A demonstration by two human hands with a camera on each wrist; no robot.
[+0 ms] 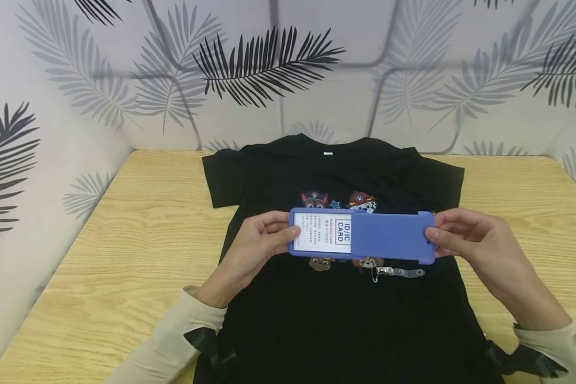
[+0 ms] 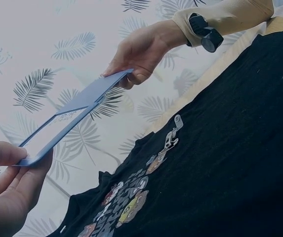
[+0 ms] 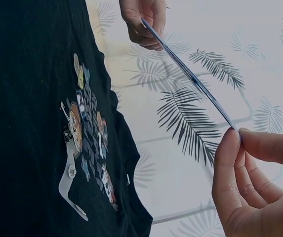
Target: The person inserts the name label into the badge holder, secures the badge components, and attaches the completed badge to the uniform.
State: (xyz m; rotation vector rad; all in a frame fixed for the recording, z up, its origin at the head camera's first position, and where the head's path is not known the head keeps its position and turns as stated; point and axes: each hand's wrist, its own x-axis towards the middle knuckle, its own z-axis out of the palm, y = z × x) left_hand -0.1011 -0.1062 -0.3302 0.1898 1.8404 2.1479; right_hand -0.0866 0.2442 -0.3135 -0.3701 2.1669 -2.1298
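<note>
A blue sliding ID card holder (image 1: 389, 234) is held level above a black T-shirt (image 1: 336, 320), its cover slid to the right. A white card insert (image 1: 317, 232) printed "ID/IC CARD" shows in its left part. My left hand (image 1: 254, 248) pinches the left end between thumb and fingers. At the other end my right hand (image 1: 485, 253) pinches the cover with its thumb on top. In the right wrist view the holder (image 3: 190, 74) appears edge-on. Below it, a clear strap clip (image 1: 398, 272) with metal snaps lies on the shirt's cartoon print.
The shirt is spread on a wood-grain table (image 1: 125, 224). Behind the table hangs a pale backdrop (image 1: 317, 96) with a leaf pattern. Dark wrist cameras (image 1: 211, 349) are strapped over the beige sleeves (image 1: 173, 330).
</note>
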